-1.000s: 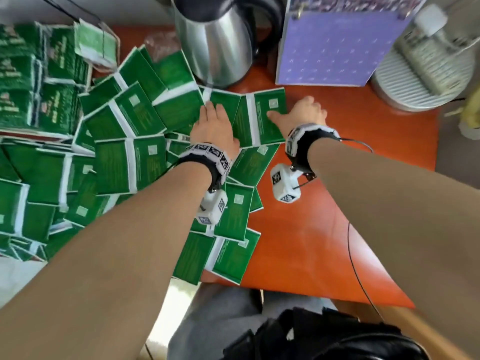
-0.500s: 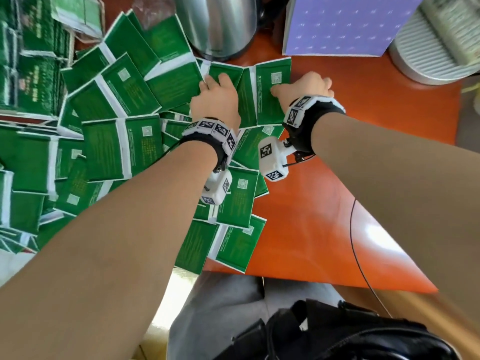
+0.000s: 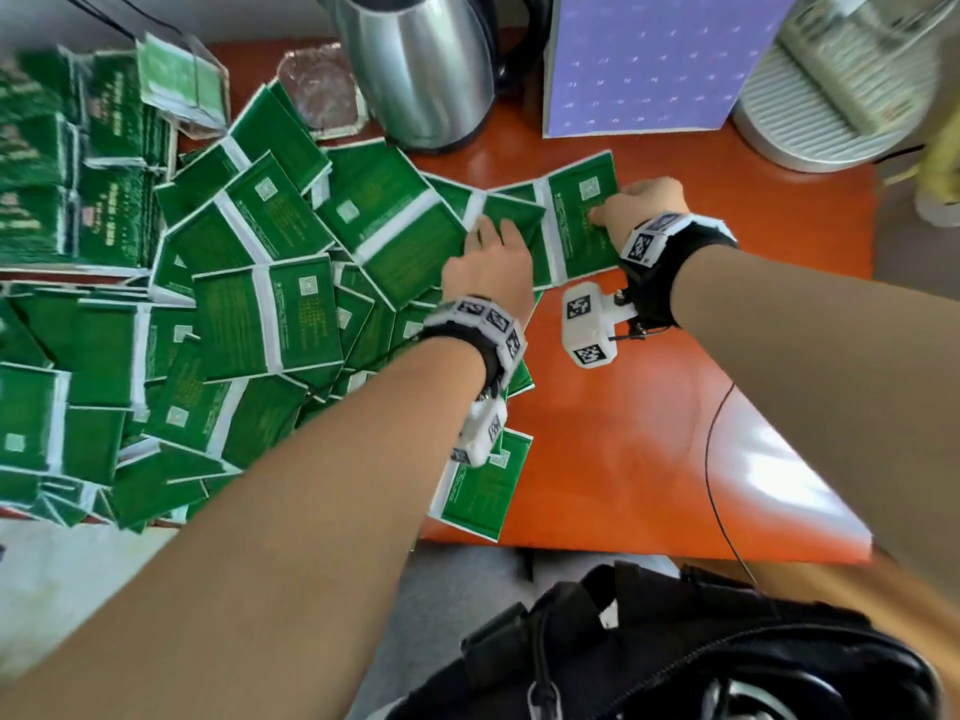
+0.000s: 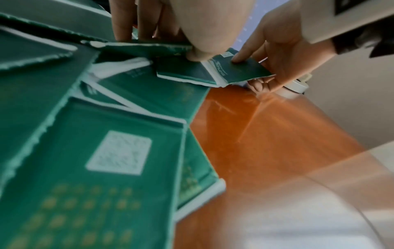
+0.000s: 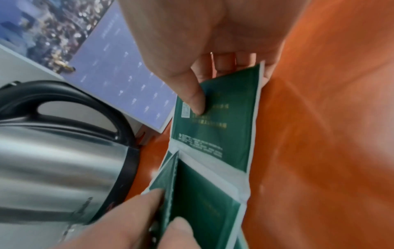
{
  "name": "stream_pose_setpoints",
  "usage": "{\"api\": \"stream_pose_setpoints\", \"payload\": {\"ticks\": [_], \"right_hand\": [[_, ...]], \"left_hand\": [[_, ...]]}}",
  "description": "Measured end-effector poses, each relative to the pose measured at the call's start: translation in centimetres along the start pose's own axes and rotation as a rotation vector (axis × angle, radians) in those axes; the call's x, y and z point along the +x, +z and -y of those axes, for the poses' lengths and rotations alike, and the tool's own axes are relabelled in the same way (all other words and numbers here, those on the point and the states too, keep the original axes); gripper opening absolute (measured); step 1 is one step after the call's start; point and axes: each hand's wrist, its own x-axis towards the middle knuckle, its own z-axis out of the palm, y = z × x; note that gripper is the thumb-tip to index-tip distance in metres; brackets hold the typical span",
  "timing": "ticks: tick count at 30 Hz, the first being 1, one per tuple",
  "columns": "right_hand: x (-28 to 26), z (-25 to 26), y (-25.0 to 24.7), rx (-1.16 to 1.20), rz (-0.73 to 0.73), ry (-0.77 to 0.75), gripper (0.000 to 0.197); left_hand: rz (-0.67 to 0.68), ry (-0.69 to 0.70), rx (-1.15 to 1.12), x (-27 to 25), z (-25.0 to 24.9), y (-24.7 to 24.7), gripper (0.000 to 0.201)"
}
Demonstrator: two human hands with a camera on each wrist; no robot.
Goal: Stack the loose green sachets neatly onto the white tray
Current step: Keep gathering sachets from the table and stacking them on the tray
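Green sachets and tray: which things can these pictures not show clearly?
- White tray: not identifiable in any view.
- Sachet print: too small and blurred in the head view.
- Left hand fingers: tips hidden under sachets.
- Sachets beneath the left forearm: covered in the head view.
- Kettle: top cut off.

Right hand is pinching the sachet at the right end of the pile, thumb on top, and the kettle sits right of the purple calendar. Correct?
Not quite. The kettle sits left of the purple calendar, not right, as the head view shows. The rest holds: the right hand pinches the sachet at the right end of the pile, thumb on top, clear in the right wrist view.
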Motion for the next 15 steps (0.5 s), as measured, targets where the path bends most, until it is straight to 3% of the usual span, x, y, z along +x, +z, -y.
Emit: {"api": "stream_pose_setpoints", "payload": {"ticks": [4,7,9,15], "right_hand": [[0.1,-1.8,-1.9,-0.101,-0.009,0.047,0.011],[-1.2,-1.5,-2.3,-0.156,0.017,0.007,0.01],[-1.4,-1.5,-2.2,-0.179,0.04,-0.021,0.018],[-1.6,-1.2,-1.6,-0.23,0.02,-0.044,0.016]], "left_hand": [[-0.072,0.05,0.012,-0.9,-0.8,1.2,0.064],[-0.156,0.08,0.082,-0.6,0.7,1.2,0.06],[-0.143,0.093,0.118,-0.2,2.1,1.3,0.06],[-0.184,0.096,0.119,0.0,6.9,1.8,0.055]]}}
